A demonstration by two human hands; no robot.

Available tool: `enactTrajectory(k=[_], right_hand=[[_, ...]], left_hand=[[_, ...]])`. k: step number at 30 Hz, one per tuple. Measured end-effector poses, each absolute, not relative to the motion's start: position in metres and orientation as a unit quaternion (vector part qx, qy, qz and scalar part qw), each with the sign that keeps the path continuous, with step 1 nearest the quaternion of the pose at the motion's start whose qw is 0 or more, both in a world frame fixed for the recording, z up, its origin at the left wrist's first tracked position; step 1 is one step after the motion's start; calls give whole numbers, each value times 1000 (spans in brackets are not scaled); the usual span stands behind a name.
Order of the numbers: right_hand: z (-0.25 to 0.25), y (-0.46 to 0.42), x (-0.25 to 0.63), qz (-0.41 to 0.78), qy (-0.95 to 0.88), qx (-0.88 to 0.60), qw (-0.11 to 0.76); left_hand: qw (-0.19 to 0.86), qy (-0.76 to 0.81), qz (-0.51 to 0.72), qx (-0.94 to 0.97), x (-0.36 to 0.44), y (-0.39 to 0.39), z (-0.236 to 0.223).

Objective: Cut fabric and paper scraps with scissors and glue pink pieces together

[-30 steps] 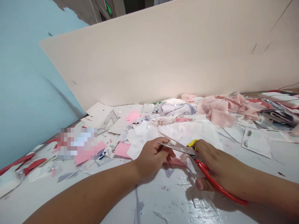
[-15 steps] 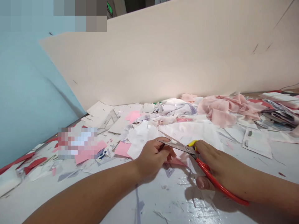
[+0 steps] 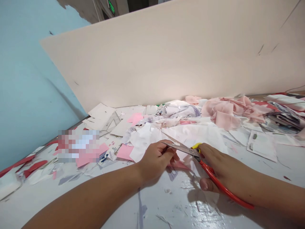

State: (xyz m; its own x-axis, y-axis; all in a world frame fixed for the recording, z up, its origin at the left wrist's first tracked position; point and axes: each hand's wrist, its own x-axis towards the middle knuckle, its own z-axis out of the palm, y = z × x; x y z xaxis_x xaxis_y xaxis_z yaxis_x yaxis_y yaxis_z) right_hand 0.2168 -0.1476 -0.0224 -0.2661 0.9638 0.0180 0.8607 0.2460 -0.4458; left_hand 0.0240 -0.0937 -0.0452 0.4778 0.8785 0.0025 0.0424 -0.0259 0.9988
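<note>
The right hand (image 3: 222,171) is wrapped around the red plastic handles of a pair of steel-bladed scissors (image 3: 190,152), fingers curled closed through the loops and the thumb tip resting on the white tabletop (image 3: 166,210). The blades point left, parted only narrowly. The left hand (image 3: 154,160) presses flat with bent fingers (image 3: 170,153) pinching what looks like a small pink fabric scrap (image 3: 177,165), mostly hidden beneath it, just under the blades. Loose white and pink cloth offcuts (image 3: 224,111) lie heaped behind.
</note>
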Motion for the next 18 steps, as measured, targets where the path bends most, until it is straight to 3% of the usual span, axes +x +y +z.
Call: enactTrajectory(k=[6, 12, 18], right_hand=[[-12, -146, 215, 244, -729, -631, 101], [-17, -146, 216, 249, -721, -631, 142], [-19, -142, 220, 238, -739, -617, 127]], left_hand=[[589, 376, 356, 620, 24, -92, -46], [592, 357, 354, 630, 22, -90, -52], [597, 353, 360, 624, 22, -90, -52]])
